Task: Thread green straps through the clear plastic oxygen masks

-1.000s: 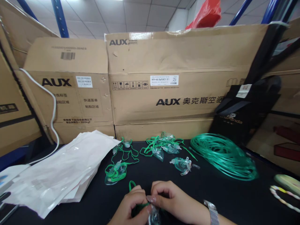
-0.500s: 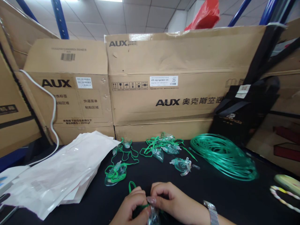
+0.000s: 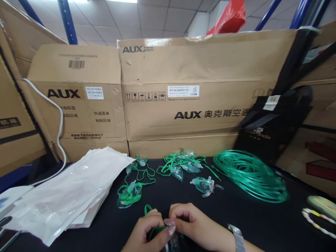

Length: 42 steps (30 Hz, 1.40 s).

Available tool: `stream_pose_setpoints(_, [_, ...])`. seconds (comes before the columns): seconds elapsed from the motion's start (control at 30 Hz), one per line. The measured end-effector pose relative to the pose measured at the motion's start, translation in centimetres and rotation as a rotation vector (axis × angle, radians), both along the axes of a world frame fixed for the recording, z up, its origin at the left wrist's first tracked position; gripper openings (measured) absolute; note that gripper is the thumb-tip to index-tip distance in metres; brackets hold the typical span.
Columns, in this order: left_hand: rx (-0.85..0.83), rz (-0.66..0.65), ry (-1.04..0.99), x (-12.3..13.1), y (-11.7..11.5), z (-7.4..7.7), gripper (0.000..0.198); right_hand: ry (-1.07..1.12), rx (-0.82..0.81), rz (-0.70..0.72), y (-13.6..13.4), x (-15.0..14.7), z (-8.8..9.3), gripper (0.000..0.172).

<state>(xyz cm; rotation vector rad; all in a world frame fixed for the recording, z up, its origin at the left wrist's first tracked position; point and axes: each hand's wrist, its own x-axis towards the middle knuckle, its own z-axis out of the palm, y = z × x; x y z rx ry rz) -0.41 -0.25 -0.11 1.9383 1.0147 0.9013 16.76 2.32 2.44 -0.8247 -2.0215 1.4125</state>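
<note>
At the bottom middle, my left hand and my right hand meet with their fingertips pinched together over a clear oxygen mask. A green elastic strap loops up behind my left hand, and part of it runs under those fingers. Most of the held mask is hidden by my hands and the frame's lower edge. Just beyond, to the left, lies another mask wrapped in its green strap. Ahead to the right is a clear mask with no green strap visible on it.
Several strapped masks lie tangled at the back. Coiled green tubing rests at the right, with a beaded loop nearer. White plastic packages cover the left. Cardboard boxes wall off the far side, beside a black bag.
My left thumb has risen slightly and tipped right, closer to my right fingertips. The held mask has shifted a little; everything else on the table stays put.
</note>
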Motion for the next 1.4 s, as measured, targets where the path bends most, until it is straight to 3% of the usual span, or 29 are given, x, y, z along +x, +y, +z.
stream_pose_setpoints(0.3, [0.014,-0.005,-0.035,-0.1,0.0,-0.1,0.036,-0.013,0.002,-0.028,0.0,0.0,-0.2,0.041])
stream_pose_setpoints(0.53, [-0.112,0.187,-0.220,0.3,-0.1,0.4,0.034,0.046,-0.059,-0.135,0.8,0.0,-0.3,0.041])
stream_pose_setpoints(0.8, [-0.102,0.216,-0.189,0.3,0.2,0.2,0.032,0.050,-0.084,-0.140,0.7,-0.1,-0.3,0.042])
stream_pose_setpoints(1.1, [-0.146,0.108,-0.169,0.3,0.2,-0.2,0.034,0.028,-0.048,-0.113,0.5,-0.1,-0.2,0.043])
stream_pose_setpoints(1.4, [-0.245,0.110,-0.228,0.5,0.3,-0.8,0.041,-0.019,-0.020,-0.111,0.3,-0.1,-0.2,0.042])
